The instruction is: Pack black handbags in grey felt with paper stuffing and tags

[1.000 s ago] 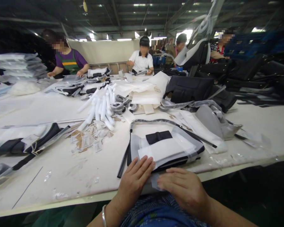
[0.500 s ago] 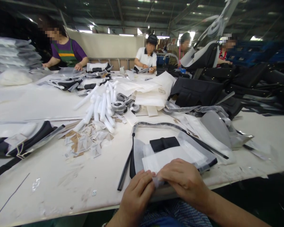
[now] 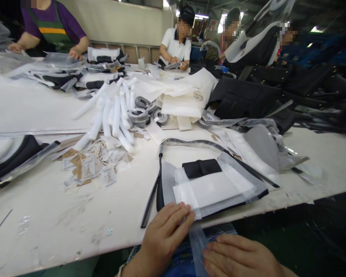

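A black handbag (image 3: 159,194) lies near the table's front edge, partly covered in translucent white wrapping (image 3: 210,192). On top of it sits a small black strap piece (image 3: 202,168). The long strap (image 3: 190,142), in clear plastic, curves around the bag's far side. My left hand (image 3: 170,227) lies with fingers stretched out on the wrapping at the near edge; its thumb is hidden. Below the table edge, over my lap, my right hand (image 3: 239,254) has its fingers closed together on a translucent strip (image 3: 198,242) that hangs from the bag.
White foam rods (image 3: 115,115), grey coiled straps (image 3: 138,115) and tags with strings (image 3: 88,165) lie beyond on the table (image 3: 127,215). A white sheet (image 3: 181,100) and black bags (image 3: 245,98) are further back. Several people (image 3: 177,46) work across the table. Another bag (image 3: 20,157) lies left.
My right hand has moved down and right, off the bag to below the table edge, with the translucent strip. My left hand stays at the bag's near edge, fingers flatter. The view has tilted down.
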Available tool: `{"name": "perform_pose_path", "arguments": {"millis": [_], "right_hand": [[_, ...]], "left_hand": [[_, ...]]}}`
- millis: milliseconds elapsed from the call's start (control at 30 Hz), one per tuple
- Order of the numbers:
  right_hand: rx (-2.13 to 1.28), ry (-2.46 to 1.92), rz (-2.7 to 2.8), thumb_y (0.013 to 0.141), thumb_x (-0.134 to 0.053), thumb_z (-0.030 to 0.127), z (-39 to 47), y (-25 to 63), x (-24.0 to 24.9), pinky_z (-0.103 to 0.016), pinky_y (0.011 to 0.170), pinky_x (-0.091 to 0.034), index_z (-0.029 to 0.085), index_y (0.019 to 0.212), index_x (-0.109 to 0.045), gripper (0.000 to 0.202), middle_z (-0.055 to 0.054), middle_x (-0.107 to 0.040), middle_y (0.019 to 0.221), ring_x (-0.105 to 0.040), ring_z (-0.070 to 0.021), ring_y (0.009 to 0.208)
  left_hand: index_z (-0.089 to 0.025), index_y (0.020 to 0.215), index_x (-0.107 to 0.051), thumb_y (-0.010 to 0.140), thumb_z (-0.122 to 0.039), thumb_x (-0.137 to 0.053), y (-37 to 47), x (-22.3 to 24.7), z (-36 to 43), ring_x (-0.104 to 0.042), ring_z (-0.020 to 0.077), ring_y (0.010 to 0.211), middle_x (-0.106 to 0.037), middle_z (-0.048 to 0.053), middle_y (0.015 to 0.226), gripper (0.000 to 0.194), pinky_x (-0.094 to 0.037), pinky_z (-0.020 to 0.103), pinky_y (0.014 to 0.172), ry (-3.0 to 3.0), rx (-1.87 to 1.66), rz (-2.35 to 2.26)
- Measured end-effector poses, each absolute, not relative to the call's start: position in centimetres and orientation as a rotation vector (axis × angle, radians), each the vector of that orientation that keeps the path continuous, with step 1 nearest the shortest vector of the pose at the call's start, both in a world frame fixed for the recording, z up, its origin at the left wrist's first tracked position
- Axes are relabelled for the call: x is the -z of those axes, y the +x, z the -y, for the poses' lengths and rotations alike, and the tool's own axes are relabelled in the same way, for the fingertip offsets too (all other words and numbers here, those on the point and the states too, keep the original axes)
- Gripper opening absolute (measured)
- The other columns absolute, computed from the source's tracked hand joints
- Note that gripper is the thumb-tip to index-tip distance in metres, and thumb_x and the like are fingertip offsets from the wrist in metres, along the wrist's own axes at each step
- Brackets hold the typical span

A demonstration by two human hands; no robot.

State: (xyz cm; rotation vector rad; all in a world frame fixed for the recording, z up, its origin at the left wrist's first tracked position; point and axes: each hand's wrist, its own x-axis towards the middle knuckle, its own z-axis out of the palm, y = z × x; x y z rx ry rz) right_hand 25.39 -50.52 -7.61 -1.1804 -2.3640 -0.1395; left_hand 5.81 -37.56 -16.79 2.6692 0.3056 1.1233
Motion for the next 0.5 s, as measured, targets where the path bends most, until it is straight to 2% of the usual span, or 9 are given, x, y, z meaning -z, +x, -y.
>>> {"name": "perform_pose_path", "arguments": {"millis": [67,133,233,333,500], "right_hand": [[0.176,-1.155,2.251,0.102,-0.038,0.01,50.3,25.4,8.2,-0.027,0.112,-0.044,0.015,0.099,-0.074,0.037,-0.004,-0.079,0.097,-0.074,-0.0141,0.09],[0.151,-1.153,2.258,0.102,-0.041,0.013,49.5,25.7,8.1,-0.03,0.11,-0.046,0.013,0.103,-0.073,0.033,-0.006,-0.079,0.099,-0.073,-0.0161,0.093],[0.102,-1.192,2.286,0.099,-0.049,0.013,47.3,26.2,7.1,-0.03,0.096,-0.053,0.012,0.105,-0.072,0.023,-0.006,-0.079,0.095,-0.073,-0.0162,0.091],[0.06,-1.242,2.235,0.096,-0.053,0.009,45.0,26.6,6.6,-0.031,0.082,-0.054,0.015,0.102,-0.07,0.019,-0.003,-0.078,0.09,-0.072,-0.0145,0.081],[-0.113,-1.427,2.08,0.093,-0.058,0.007,43.0,26.7,8.1,-0.033,0.076,-0.049,0.019,0.097,-0.07,0.017,0.0,-0.076,0.09,-0.069,-0.0149,0.082]], "left_hand": [[-0.019,0.131,-0.063,0.103,-0.01,-0.041,5.9,16.5,37.6,-0.057,0.0171,0.126,-0.068,0.005,0.129,0.036,-0.046,0.036,0.111,2.679,-1.139,-0.331],[-0.019,0.128,-0.064,0.103,-0.012,-0.041,5.9,16.2,37.7,-0.058,0.0168,0.125,-0.069,0.005,0.127,0.035,-0.046,0.036,0.111,2.681,-1.155,-0.344],[-0.016,0.123,-0.066,0.103,-0.012,-0.042,6.1,16.2,37.7,-0.06,0.0165,0.123,-0.071,0.005,0.123,0.031,-0.048,0.035,0.108,2.653,-1.187,-0.357],[-0.014,0.114,-0.069,0.101,-0.01,-0.045,6.3,16.4,37.7,-0.062,0.0166,0.12,-0.072,0.006,0.12,0.027,-0.049,0.035,0.108,2.601,-1.206,-0.373],[-0.014,0.1,-0.07,0.096,-0.007,-0.052,6.4,16.0,37.8,-0.065,0.0149,0.115,-0.075,0.005,0.112,0.019,-0.047,0.031,0.11,2.52,-1.213,-0.428]]}}
